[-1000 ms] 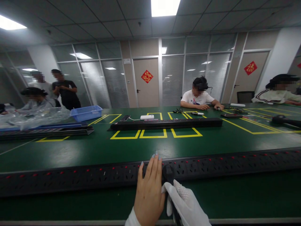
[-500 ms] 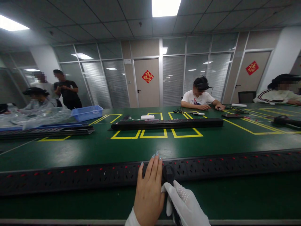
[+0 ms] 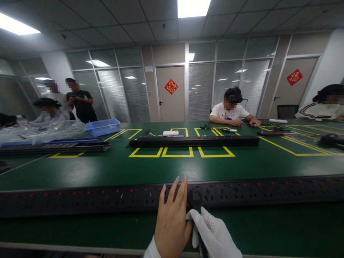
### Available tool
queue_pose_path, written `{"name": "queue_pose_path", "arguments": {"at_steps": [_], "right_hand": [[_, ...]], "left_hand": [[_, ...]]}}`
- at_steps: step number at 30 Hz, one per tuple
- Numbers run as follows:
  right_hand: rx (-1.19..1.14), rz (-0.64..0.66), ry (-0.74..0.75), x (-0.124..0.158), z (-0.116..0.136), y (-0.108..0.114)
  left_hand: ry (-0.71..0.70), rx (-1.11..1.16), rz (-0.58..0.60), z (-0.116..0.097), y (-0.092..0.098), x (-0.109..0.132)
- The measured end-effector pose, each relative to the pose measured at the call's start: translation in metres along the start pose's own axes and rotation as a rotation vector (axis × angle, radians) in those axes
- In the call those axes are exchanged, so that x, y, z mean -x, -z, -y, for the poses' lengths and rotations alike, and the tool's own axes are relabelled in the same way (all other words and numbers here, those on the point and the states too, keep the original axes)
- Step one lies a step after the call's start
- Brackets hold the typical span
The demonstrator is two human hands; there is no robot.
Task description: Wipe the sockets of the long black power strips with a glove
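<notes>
A long black power strip [image 3: 113, 200] with red indicators and rows of sockets spans the table in front of me. Bare and stretched out, my left hand [image 3: 172, 218] lies with its fingers over the strip, just left of a black plug [image 3: 195, 197]. My right hand [image 3: 213, 231], in a white glove with a dotted patch, is closed around the plug's lower end and its cable. The plug's head rests at a socket of the strip. Whether its pins are fully in is hidden.
Across the green table [image 3: 94, 172], a second black power strip [image 3: 193, 141] lies near a white power bank [image 3: 171, 133]. Further left are a blue basket [image 3: 103, 128], dark metal profiles [image 3: 59, 147] and clear plastic bags [image 3: 61, 127]. Several people are around the table's far side.
The view has shifted slightly, moving the scene a little to the right. Both hands keep their places on the power strip and plug.
</notes>
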State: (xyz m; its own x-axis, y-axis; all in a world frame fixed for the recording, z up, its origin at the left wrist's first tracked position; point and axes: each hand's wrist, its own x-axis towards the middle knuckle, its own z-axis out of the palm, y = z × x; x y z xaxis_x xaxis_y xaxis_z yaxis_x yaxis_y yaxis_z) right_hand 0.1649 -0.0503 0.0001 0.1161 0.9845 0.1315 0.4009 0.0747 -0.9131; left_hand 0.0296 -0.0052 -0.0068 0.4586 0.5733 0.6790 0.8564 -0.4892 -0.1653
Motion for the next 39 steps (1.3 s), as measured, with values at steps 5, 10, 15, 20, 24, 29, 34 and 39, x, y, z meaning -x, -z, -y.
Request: {"name": "queue_pose_path", "arguments": {"at_steps": [5, 10, 15, 20, 24, 29, 34, 39], "right_hand": [[-0.033, 0.023, 0.026, 0.001, 0.007, 0.004], [-0.004, 0.069, 0.029, -0.004, -0.001, 0.002], [-0.007, 0.036, 0.038, -0.003, -0.004, 0.0], [-0.058, 0.01, 0.014, 0.002, 0.007, 0.003], [-0.125, 0.032, -0.033, 0.002, 0.013, 0.006], [-0.173, 0.035, -0.059, 0.002, 0.015, 0.007], [-0.143, -0.043, -0.073, 0.002, 0.01, 0.003], [-0.155, 0.012, -0.075, 0.001, 0.011, 0.004]], "left_hand": [[-0.005, -0.015, -0.005, 0.0, 0.002, -0.001], [0.012, 0.006, -0.027, 0.0, -0.002, -0.001], [-0.005, 0.011, -0.004, 0.001, 0.0, 0.0], [-0.003, 0.018, -0.006, 0.001, 0.003, 0.0], [-0.006, 0.021, -0.011, 0.001, 0.001, 0.0], [-0.007, 0.011, 0.002, 0.002, -0.001, 0.0], [0.011, 0.033, 0.026, 0.002, -0.002, 0.003], [0.027, 0.078, 0.0, 0.002, -0.004, 0.004]]}}
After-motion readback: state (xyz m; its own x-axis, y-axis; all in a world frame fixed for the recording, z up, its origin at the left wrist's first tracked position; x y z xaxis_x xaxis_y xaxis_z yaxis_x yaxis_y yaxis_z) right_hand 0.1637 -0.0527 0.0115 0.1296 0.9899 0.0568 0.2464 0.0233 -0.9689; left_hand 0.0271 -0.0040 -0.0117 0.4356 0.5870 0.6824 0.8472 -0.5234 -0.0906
